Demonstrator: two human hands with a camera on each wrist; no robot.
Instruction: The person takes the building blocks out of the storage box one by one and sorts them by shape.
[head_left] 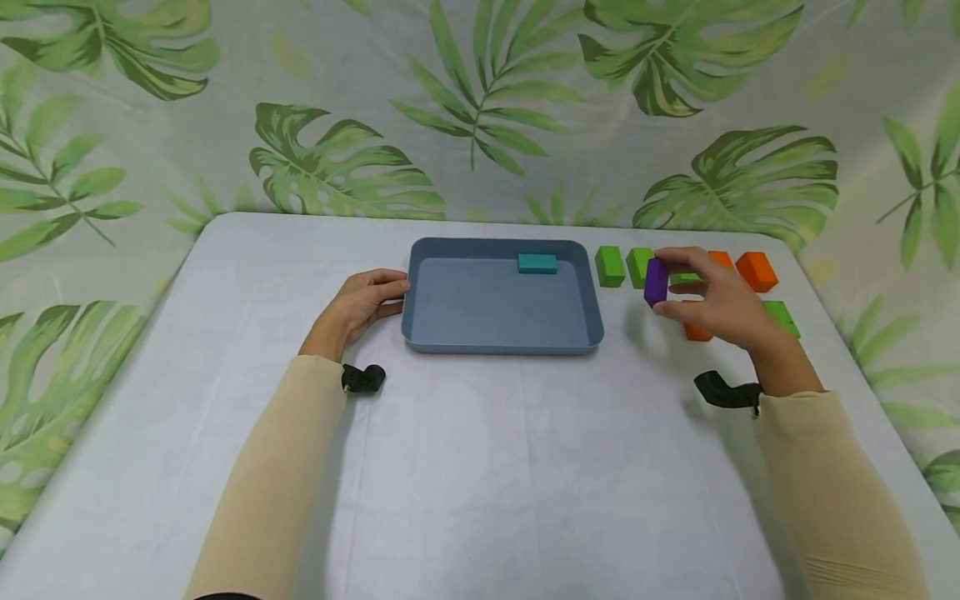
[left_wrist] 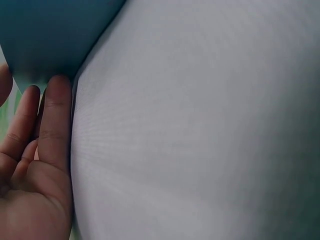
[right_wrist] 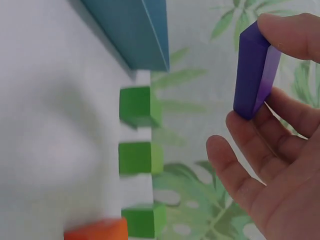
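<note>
A blue-grey tray (head_left: 502, 308) lies on the white table with one teal block (head_left: 537, 264) at its back right. At the tray's left wall, my left hand (head_left: 365, 302) touches the side with fairly straight fingertips; the left wrist view shows those fingers (left_wrist: 56, 117) against the wall. My right hand (head_left: 716, 298) pinches a purple block (head_left: 656, 282) between thumb and fingers, raised above the table just right of the tray. In the right wrist view the purple block (right_wrist: 251, 72) stands on end, thumb at its top and fingertips at its bottom.
Green blocks (head_left: 610, 267) stand in a row beside the tray's right end, one partly behind my right hand. Orange blocks (head_left: 757, 272) and another green block (head_left: 782, 319) lie farther right. Behind the table hangs a leaf-patterned cloth (head_left: 480, 108).
</note>
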